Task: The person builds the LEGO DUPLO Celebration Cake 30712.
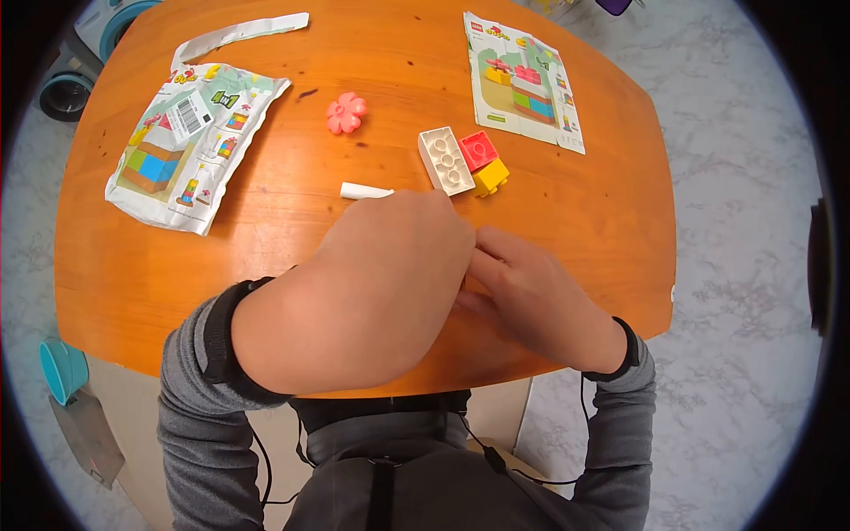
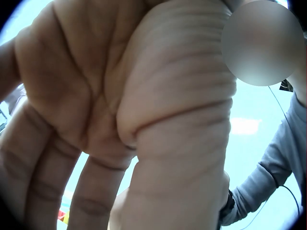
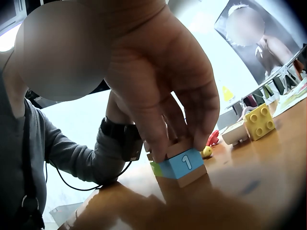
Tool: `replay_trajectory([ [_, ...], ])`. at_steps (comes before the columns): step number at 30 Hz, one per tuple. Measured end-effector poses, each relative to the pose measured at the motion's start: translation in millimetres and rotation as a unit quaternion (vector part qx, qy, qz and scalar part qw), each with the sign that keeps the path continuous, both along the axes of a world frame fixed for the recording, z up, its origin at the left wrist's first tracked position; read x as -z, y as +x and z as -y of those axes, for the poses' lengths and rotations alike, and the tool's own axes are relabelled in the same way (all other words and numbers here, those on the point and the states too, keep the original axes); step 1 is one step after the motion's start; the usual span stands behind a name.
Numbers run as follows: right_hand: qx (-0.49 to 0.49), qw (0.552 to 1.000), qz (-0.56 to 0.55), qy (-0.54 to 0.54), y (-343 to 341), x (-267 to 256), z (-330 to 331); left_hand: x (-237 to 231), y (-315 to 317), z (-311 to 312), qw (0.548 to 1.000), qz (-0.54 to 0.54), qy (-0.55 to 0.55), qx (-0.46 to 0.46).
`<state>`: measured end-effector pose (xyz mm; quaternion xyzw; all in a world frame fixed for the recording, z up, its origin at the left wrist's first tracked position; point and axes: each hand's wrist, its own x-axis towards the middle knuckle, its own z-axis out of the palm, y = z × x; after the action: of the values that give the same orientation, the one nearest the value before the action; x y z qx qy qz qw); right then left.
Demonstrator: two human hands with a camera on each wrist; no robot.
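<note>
My right hand (image 1: 544, 296) is near the table's front edge. In the right wrist view, its thumb and fingers pinch the upper part of a small stack of toy building bricks (image 3: 188, 163). The stack has a brown base, a blue brick marked "1" beside a green one, and a brown piece on top. Beside it my left hand (image 1: 390, 257) arches over the same spot, back up. Its fingers and thumb (image 2: 175, 182) point down in the left wrist view; their tips are hidden, so I cannot tell whether they grip the stack. The head view hides the stack behind my hands.
Beyond my hands lie a white brick (image 1: 434, 146), a red brick (image 1: 479, 150) and a yellow brick (image 1: 491, 179). A pink flower piece (image 1: 346, 113) and a white roll (image 1: 365, 190) are further left. A printed bag (image 1: 239, 124), a torn strip (image 1: 243, 34) and a printed sheet (image 1: 549, 119) lie farther back.
</note>
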<state>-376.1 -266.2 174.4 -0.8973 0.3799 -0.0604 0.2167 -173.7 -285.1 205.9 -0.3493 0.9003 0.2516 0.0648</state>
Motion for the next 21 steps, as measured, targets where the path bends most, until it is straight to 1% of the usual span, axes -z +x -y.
replay_trajectory([
  [1, 0.001, 1.0, 0.001, -0.001, -0.4, -1.0, 1.3, -0.7, -1.3, 0.9, 1.0, 0.001, -0.001, 0.001],
  [3, -0.006, 1.0, -0.012, 0.014, -0.3, -4.3, 3.3, -6.3, -6.0, 2.9, 0.998, 0.034, 0.045, -0.001],
  [4, -0.007, 1.0, -0.011, 0.013, -0.1, -4.8, 3.4, -12.5, -10.6, 2.6, 0.998, 0.035, 0.044, -0.001],
  [6, -0.011, 1.0, -0.021, 0.009, 0.3, -6.3, 3.5, -26.9, -22.6, -0.1, 0.985, 0.159, 0.066, 0.009],
  [7, -0.012, 1.0, -0.022, 0.009, 1.1, -6.9, 2.6, -23.9, -25.4, -7.7, 0.985, 0.158, 0.065, 0.008],
  [9, 0.001, 1.0, -0.028, -0.013, 3.4, -7.5, 0.1, -12.8, -31.2, -27.8, 0.979, 0.161, -0.117, -0.043],
  [10, -0.001, 0.999, -0.029, -0.014, 3.6, -8.3, -0.1, -9.2, -33.7, -31.7, 0.979, 0.16, -0.117, -0.046],
  [12, -0.005, 0.999, -0.047, -0.018, 2.5, -10.0, 0.5, -5.4, -37.8, -37.0, 0.968, 0.2, -0.143, -0.05],
  [13, -0.009, 0.999, -0.046, -0.02, 1.8, -11.9, 3.4, -4.8, -39.0, -38.6, 0.967, 0.201, -0.144, -0.054],
  [15, -0.05, 0.998, -0.042, 0.002, -0.5, -17.4, 12.4, -4.7, -41.1, -40.3, 0.967, 0.2, -0.144, -0.071],
  [16, -0.054, 0.998, -0.043, 0.0, -0.7, -21.6, 15.6, -5.7, -42.4, -39.6, 0.966, 0.199, -0.145, -0.075],
  [18, -0.089, 0.99, -0.113, -0.018, -0.3, -32.2, 22.3, -7.7, -44.7, -36.3, 0.969, 0.216, -0.098, -0.073],
  [21, -0.071, 0.992, -0.094, -0.048, 1.0, -42.2, 35.6, -9.1, -43.2, -31.5, 0.972, 0.209, -0.082, -0.067],
])
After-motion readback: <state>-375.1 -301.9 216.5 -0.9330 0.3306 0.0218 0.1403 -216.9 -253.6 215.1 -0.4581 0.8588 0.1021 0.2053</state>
